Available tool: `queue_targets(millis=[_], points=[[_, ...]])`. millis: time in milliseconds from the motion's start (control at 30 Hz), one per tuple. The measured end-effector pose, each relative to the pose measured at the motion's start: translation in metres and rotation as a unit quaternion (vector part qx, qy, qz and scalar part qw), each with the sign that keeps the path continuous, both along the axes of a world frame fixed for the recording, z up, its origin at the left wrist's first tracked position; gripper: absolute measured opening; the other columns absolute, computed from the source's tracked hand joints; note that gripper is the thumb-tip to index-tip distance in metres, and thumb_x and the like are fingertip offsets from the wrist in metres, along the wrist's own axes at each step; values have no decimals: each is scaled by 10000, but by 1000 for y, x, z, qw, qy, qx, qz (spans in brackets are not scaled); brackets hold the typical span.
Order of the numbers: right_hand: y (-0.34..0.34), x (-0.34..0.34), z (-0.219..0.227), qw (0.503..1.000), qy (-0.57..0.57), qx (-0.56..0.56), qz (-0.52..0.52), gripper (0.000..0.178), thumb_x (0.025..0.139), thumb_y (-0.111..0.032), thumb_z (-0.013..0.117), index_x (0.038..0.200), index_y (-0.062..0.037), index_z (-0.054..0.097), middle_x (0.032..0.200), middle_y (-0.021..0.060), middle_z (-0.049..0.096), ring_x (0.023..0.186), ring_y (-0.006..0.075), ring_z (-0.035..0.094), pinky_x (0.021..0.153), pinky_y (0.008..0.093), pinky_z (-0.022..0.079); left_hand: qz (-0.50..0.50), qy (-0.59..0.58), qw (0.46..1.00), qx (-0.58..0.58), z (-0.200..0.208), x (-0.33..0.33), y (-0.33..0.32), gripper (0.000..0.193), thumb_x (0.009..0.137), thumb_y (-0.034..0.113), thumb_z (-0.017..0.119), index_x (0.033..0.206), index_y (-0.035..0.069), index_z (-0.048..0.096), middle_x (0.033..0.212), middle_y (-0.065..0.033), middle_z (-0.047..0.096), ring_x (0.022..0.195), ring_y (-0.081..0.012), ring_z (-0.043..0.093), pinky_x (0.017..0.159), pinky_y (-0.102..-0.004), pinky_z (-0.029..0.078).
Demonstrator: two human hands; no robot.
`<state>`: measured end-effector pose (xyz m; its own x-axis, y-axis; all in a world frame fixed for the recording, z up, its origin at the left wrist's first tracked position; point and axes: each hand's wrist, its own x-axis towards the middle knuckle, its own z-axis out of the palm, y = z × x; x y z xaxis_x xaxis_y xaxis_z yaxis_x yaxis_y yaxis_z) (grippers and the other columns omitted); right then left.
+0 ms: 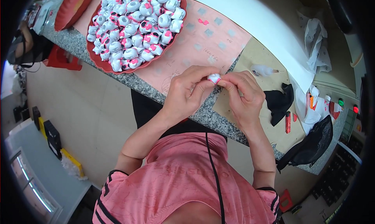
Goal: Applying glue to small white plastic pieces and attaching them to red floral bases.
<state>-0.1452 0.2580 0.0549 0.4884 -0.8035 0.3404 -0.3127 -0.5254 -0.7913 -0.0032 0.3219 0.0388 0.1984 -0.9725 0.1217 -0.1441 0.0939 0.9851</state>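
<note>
Between my two hands, above the front edge of the granite counter, is a small white figurine head with pink parts (214, 78). My left hand (187, 92) pinches it from the left with thumb and fingers. From the other side, my right hand (243, 92) closes its thumb and fingertips on the same piece. To the far left of my hands, a red scalloped tray (90, 52) holds a heap of similar white heads (136, 29) with pink bows and some dark parts. A loose pink bow (203, 22) lies on the pink paper (187, 48).
Right of my hands, a small translucent bottle with a thin tip (262, 70) lies on brown paper, near black cloth (282, 103) and a red lighter-like stick (288, 122). A black lacy item (312, 142) sits at the right corner. Another red tray (72, 9) stands far left.
</note>
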Motion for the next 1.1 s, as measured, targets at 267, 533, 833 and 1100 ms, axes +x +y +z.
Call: queue_targets(millis=[267,533,833,1100], points=[[-3,-1,9,994,-44,98,7,76,717,38,657,791,21,648,747,70,630,684,161,569,656,268,446,1,152,987,46,0,1,0,223,847,20,527,1059,-17,585,959,-91,616,880,-134,573,790,-257,446],[-5,-3,7,998,-27,45,16,110,722,35,657,831,23,653,776,80,640,720,161,584,670,257,451,-24,104,993,42,-3,1,-1,231,860,34,529,1080,-16,580,991,-61,617,900,-111,562,812,-243,444],[-3,-7,13,984,-51,173,-2,147,739,25,653,886,20,656,789,91,643,731,166,588,672,244,451,9,213,975,59,1,-3,-4,225,832,20,565,1053,-4,599,958,-70,624,874,-119,565,778,-252,454],[-5,-8,7,999,-26,46,-3,81,738,24,656,818,18,644,756,76,639,705,164,587,656,252,447,36,-30,997,-59,1,-8,-7,246,747,-41,603,988,3,628,912,-109,635,834,-219,583,731,-298,466]])
